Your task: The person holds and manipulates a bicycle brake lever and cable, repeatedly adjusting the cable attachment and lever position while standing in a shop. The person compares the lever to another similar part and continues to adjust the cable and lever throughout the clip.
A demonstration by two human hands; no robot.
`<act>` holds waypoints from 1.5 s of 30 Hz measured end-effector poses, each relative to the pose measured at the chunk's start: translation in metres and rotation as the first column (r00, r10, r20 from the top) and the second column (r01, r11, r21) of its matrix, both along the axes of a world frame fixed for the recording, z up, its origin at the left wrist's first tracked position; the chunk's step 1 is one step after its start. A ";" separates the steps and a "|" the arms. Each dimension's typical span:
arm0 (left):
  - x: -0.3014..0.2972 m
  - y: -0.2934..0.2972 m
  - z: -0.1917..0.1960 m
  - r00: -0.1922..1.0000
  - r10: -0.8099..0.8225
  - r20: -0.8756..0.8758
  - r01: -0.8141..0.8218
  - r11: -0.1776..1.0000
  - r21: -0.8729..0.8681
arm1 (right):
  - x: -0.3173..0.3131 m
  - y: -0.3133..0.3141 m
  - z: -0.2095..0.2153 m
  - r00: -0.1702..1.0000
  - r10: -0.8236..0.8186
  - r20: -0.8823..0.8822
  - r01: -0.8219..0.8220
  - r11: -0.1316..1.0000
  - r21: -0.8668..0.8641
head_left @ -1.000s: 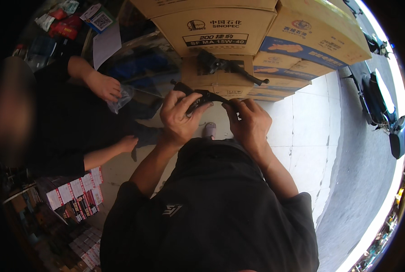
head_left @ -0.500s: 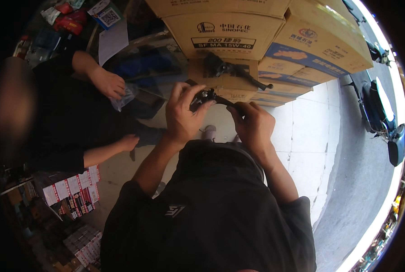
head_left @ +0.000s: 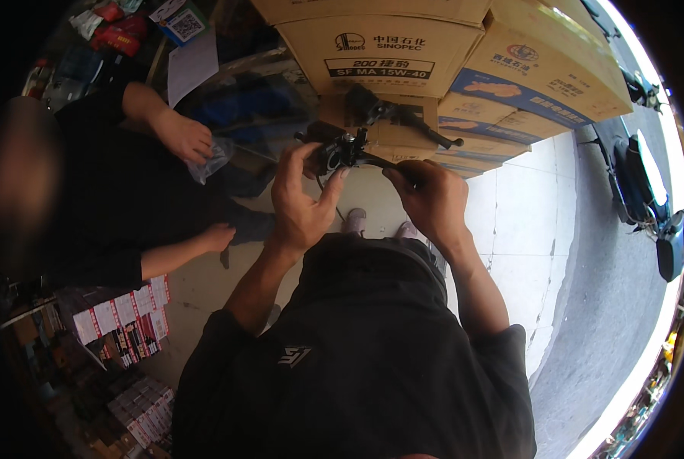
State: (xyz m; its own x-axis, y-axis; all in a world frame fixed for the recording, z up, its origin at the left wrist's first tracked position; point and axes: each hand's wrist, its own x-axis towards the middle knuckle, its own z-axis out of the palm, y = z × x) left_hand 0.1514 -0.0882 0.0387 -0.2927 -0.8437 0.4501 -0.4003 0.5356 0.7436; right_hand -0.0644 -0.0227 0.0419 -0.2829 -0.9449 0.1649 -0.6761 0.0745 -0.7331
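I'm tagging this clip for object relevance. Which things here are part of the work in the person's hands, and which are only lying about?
In hand:
- black lever assembly
- left hand, gripping its body
- right hand, holding its lever end

Lying about:
- second black lever part on the cardboard boxes
- parked scooter
- co-worker's hand on a clear plastic bag

Stacked brown cardboard boxes (head_left: 403, 53) fill the top of the view, resting on a pale tiled floor (head_left: 510, 222) in daylight. Grey pavement (head_left: 610, 306) runs along the right, where a dark scooter (head_left: 644, 199) stands parked. Small packaged goods (head_left: 120, 321) crowd the lower left.
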 end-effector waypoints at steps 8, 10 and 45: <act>-0.003 0.003 0.003 0.997 0.022 -0.074 -0.013 0.993 0.120 | -0.002 -0.004 -0.005 0.999 0.034 -0.006 -0.034 0.999 0.004; -0.006 0.004 0.006 0.993 0.055 -0.109 -0.037 0.987 0.153 | -0.002 -0.004 -0.005 0.999 0.042 -0.009 -0.042 0.999 0.005; 0.000 -0.021 -0.012 0.945 0.142 -0.294 0.070 0.793 0.606 | -0.026 -0.001 0.002 0.983 0.038 -0.179 -0.062 0.989 -0.134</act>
State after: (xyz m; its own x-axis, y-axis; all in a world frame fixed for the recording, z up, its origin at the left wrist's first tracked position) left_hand 0.1518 -0.1092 0.0271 -0.1919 -0.9771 -0.0919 -0.1038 -0.0729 0.9919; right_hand -0.0903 -0.0236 0.0442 -0.1910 -0.9217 0.3376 -0.7951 -0.0564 -0.6039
